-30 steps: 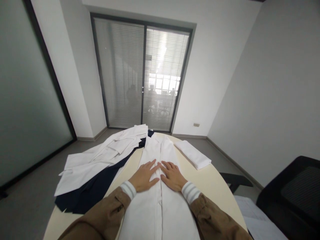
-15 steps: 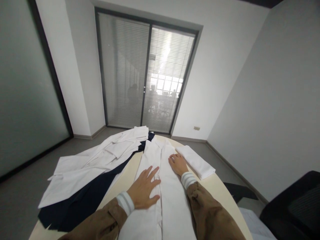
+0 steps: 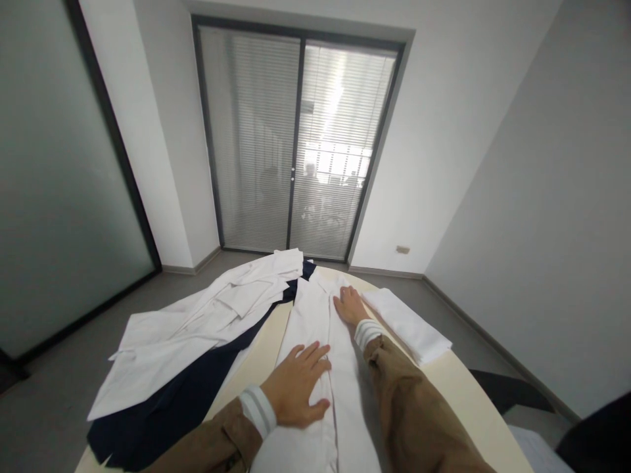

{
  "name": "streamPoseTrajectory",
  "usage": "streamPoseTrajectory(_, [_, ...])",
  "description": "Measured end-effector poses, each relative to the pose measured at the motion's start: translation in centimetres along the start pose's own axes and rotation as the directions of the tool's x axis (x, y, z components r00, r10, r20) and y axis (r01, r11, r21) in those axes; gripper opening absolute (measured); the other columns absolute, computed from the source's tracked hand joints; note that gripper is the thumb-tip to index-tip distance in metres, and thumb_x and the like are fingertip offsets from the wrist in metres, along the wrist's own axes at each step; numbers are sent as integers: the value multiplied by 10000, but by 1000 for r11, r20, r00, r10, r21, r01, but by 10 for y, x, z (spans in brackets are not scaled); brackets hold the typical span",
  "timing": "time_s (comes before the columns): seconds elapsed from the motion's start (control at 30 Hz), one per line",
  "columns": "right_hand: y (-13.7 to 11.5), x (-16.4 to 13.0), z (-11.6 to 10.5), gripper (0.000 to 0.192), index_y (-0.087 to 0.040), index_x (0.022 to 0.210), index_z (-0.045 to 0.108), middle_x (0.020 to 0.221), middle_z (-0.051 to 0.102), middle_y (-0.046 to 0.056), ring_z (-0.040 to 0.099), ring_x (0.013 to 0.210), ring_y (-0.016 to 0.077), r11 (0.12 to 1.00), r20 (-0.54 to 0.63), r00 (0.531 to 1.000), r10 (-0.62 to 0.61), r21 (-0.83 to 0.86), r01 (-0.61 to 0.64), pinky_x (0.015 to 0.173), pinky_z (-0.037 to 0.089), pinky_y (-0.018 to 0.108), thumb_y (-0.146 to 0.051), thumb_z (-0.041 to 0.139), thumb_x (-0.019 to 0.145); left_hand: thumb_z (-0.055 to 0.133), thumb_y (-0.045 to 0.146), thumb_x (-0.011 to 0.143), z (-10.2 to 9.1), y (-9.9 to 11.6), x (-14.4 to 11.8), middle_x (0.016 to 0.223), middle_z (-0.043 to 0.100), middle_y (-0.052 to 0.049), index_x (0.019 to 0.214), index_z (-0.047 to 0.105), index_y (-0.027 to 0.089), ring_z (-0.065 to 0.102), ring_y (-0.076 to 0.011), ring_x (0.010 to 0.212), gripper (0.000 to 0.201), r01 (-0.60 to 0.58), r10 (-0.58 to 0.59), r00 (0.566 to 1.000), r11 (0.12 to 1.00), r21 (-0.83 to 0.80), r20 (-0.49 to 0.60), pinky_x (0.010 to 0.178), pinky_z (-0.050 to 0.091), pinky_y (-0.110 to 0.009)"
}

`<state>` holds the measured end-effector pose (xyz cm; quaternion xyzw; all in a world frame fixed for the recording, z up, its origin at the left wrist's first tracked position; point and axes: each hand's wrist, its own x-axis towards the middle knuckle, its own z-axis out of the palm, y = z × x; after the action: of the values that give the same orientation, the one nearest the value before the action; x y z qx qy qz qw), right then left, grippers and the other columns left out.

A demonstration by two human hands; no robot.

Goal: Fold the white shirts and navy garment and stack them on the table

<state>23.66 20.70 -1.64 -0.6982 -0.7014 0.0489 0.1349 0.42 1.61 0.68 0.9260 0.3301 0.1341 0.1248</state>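
A long white garment (image 3: 315,315), which looks like a coat or shirt with a front seam down its middle, lies lengthwise on the table (image 3: 269,338). My left hand (image 3: 298,384) rests flat on its left half, fingers spread toward the seam. Farther up, my right hand (image 3: 350,306) lies on the right side near the collar end, palm down with fingers stretched out. Neither hand grasps the cloth. Just right of my right hand is a folded white cloth (image 3: 407,322).
Several white garments (image 3: 197,335) are heaped on the left, over dark navy cloth (image 3: 162,407) that reaches the table edge. A black chair (image 3: 599,433) stands at the lower right. Beyond the table are a glass door (image 3: 296,144) with blinds and white walls.
My right hand has slid farther up the garment toward the collar. My left hand has shifted slightly nearer to me along the seam. The view has turned a little left.
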Motion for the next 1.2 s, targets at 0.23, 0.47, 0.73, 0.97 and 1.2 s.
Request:
streamPoseTrajectory(0.23, [-5, 24, -3, 773, -115, 1534, 224, 1491, 390, 237, 364, 1371, 363, 992, -28, 993, 119, 54, -117, 1096, 248, 452, -535, 431, 919, 590, 494, 822, -2, -1, 2, 1591, 307, -111, 1351, 442, 224, 240, -333, 1467, 612, 9, -9, 1000, 1000, -21, 18, 1167, 202, -539])
streamPoseTrajectory(0.47, [-10, 30, -9, 628, -333, 1314, 587, 1294, 559, 130, 407, 1281, 349, 997, -62, 997, 47, 68, -43, 1057, 196, 558, -711, 527, 816, 606, 486, 811, -2, -3, 5, 1599, 294, -97, 1342, 439, 236, 228, -322, 1473, 610, 25, -24, 999, 999, -36, 26, 1175, 190, -535])
streamPoseTrajectory(0.73, [-17, 19, -5, 212, -277, 943, 738, 980, 655, 59, 547, 1023, 249, 978, -99, 973, -210, -17, 209, 942, 237, 464, -444, 616, 894, 625, 480, 805, -1, -3, 5, 1597, 300, -95, 1334, 441, 237, 220, -309, 1479, 611, 25, -25, 999, 999, -37, 26, 1181, 189, -528])
streamPoseTrajectory(0.97, [-21, -2, -32, 221, -208, 1024, 658, 996, 652, 80, 557, 975, 214, 938, -235, 908, -348, -90, 336, 955, 235, 400, -338, 482, 994, 638, 460, 804, 4, -8, 9, 1593, 314, -82, 1315, 462, 248, 241, -302, 1474, 580, 22, -23, 1000, 999, -35, -7, 1180, 202, -517])
streamPoseTrajectory(1.2, [-25, -40, -87, 316, -190, 1029, 648, 919, 627, 70, 551, 850, 192, 770, -352, 685, -638, -301, 562, 800, 348, 299, -343, 371, 1039, 628, 405, 831, 9, -17, 25, 1570, 357, -86, 1294, 504, 243, 293, -304, 1449, 506, 24, -24, 998, 1000, 12, -52, 1158, 235, -501])
